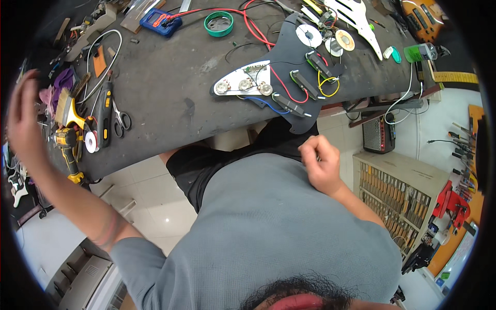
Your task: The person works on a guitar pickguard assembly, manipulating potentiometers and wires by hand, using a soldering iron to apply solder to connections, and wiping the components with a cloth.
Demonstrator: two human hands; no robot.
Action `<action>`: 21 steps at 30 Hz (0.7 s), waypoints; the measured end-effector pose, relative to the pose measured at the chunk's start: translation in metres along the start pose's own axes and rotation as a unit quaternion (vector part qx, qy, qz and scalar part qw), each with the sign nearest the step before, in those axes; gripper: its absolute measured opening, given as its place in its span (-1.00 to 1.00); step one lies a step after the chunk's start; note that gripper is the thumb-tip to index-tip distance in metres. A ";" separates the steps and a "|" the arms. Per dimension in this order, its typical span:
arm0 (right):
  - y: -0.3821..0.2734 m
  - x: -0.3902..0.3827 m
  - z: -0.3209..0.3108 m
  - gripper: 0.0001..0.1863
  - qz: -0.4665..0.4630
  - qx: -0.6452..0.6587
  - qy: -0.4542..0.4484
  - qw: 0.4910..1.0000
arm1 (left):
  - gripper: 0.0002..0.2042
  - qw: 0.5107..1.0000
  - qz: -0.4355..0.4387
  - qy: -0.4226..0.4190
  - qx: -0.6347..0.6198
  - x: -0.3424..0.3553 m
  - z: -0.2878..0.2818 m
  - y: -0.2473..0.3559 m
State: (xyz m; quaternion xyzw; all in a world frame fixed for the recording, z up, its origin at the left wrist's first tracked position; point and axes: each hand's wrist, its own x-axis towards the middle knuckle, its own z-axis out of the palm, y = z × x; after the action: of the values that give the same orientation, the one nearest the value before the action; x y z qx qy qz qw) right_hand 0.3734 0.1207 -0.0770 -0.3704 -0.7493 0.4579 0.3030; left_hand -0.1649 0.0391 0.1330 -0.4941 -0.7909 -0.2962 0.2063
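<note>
On the bench's front edge, a black electric guitar pickguard (281,57) lies face down. It carries three black pickups (305,84), and round potentiometers (245,84) sit on its shiny plate. My right hand (323,163) is curled closed just below the pickguard, close to my body, with nothing visible in it. My left hand (27,116) is raised at the far left with its fingers stretched out, holding nothing I can see. Near it are a yellow-handled brush (68,110), a purple cloth (63,80) and a yellow-black power drill (67,144).
Scissors (122,121), a cordless pen-shaped tool (105,111) and a solder spool (92,141) lie at the left. Farther back are a blue multimeter (161,21), a green round tin (218,24), wire spools (308,36) and a white pickguard (356,20). A chisel cabinet (395,194) stands at the right.
</note>
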 end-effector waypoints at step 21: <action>0.042 0.034 -0.018 -0.78 0.211 0.338 -0.019 0.917 | -0.84 0.725 -0.279 -0.425 -0.465 -0.146 0.154 0.139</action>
State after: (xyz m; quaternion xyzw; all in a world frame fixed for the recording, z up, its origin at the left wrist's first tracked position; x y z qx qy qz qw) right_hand 0.3809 0.1702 -0.1045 -0.3866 -0.4598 0.7442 0.2920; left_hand 0.0178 0.0934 -0.0348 -0.3594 -0.6609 -0.4301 -0.4991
